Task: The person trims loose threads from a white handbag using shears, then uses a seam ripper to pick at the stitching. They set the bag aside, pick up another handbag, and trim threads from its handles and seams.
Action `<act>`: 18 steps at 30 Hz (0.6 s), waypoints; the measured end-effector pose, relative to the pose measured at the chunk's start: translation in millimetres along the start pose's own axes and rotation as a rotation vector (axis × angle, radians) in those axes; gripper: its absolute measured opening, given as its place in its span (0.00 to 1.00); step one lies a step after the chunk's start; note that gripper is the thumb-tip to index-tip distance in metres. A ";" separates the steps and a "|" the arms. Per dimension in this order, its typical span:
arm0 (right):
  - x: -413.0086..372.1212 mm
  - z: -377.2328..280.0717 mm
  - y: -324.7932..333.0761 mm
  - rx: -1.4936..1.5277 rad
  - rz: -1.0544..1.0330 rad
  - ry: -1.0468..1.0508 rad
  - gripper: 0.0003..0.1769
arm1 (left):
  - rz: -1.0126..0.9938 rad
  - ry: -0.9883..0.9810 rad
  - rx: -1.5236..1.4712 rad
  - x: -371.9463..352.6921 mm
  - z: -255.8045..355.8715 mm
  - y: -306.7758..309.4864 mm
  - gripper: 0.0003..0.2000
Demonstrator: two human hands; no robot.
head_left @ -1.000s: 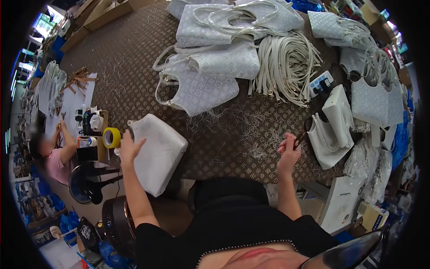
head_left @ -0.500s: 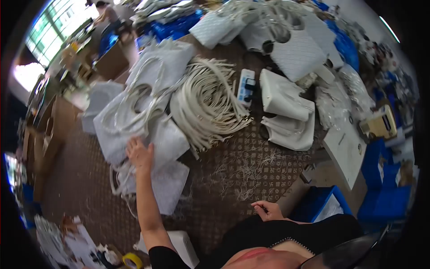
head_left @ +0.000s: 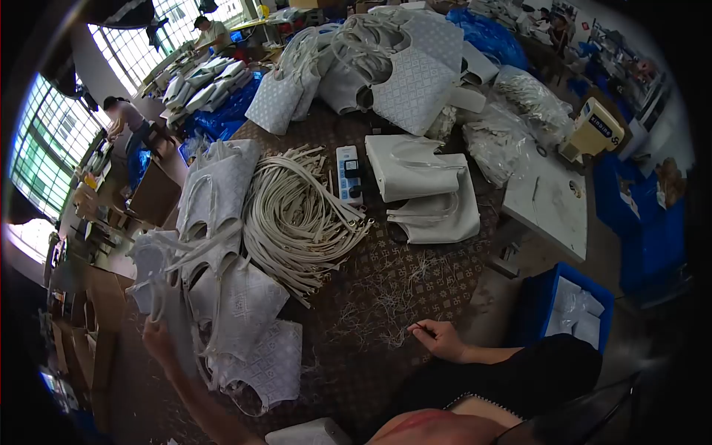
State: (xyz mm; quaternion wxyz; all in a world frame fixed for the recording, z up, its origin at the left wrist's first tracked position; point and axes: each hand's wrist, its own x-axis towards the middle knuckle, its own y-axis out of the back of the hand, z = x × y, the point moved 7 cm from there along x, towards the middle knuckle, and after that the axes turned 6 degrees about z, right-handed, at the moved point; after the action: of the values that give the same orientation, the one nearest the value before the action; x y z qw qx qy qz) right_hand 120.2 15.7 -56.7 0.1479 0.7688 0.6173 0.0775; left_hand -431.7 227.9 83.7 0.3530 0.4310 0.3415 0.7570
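Observation:
My left hand [head_left: 159, 340] is closed at the lower end of a white bag piece [head_left: 154, 271] at the left edge of the pile. Beside it lie more white patterned bag pieces [head_left: 241, 304] with loop handles, overlapping one another. Over the brown patterned table my right hand [head_left: 437, 340] is held in a pinch around a small dark thing too small to name. Right of the bag pieces sits a big coil of white straps [head_left: 297, 215] with metal ends. Two white finished-looking bags [head_left: 415, 174] lie right of the coil.
A power strip [head_left: 348, 175] stands between coil and bags. More white bags [head_left: 415, 81] are heaped at the back. Loose threads [head_left: 393, 297] litter the table [head_left: 334, 334]. A blue bin [head_left: 604, 297] and a white side table [head_left: 552, 211] are at right. Two people sit far left.
The view has turned and shows more of the room. My left hand has moved off the middle of the bag pieces to their left side and closed. My right hand stays pinched.

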 end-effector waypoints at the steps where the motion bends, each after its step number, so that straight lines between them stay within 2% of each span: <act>1: -0.7 -2.7 3.1 0.035 0.006 -0.017 0.09 | -0.031 0.041 -0.227 8.4 -21.9 23.2 0.13; 3: -0.2 -9.0 9.3 0.066 0.033 0.020 0.09 | 0.062 0.040 -0.255 1.2 -19.8 87.1 0.18; 4: -1.9 -11.0 12.8 0.085 0.056 0.052 0.09 | 0.068 0.041 -0.243 -10.6 3.1 123.8 0.18; 6: -4.5 -4.6 14.9 0.086 0.018 0.032 0.09 | 0.308 0.321 -0.363 -55.3 48.6 190.6 0.18; 7: -3.2 -1.4 15.4 0.077 -0.007 0.012 0.09 | 0.323 0.329 -0.356 -59.9 14.4 197.8 0.18; 8: -1.6 -0.6 15.0 0.082 -0.026 0.020 0.09 | 0.324 0.328 -0.432 -53.3 -47.6 211.9 0.18; 9: -0.1 -1.3 14.3 0.146 -0.029 0.036 0.10 | 0.326 0.328 -0.505 -73.0 -66.6 217.8 0.18; 11: 6.0 -9.5 10.3 0.211 -0.064 0.056 0.10 | 0.336 0.333 -0.648 -111.5 -71.1 219.6 0.19; 12: 14.3 -14.8 8.7 0.304 -0.034 0.001 0.10 | 0.342 0.341 -0.721 -125.4 -58.1 212.9 0.20; 14: 30.9 -21.5 2.2 0.444 -0.017 -0.108 0.12 | 0.359 0.352 -0.869 -194.7 35.1 174.2 0.20; 15: 40.7 -24.5 -0.9 0.487 -0.027 -0.157 0.14 | 0.369 0.358 -0.947 -215.3 62.1 157.3 0.21; 17: 56.6 -46.1 -6.3 0.555 -0.022 -0.111 0.15 | 0.385 0.365 -1.101 -241.1 45.8 146.3 0.22; 18: 62.5 -54.9 -5.8 0.637 0.012 -0.071 0.16 | 0.314 0.495 -1.283 -267.5 21.7 110.6 0.20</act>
State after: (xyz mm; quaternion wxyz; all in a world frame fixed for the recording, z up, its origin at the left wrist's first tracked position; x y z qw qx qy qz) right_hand 112.4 84.7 -10.7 -0.0794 0.7824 0.6003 -0.1455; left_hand -337.4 -46.4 73.1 0.3359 -0.0028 -0.1684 0.9267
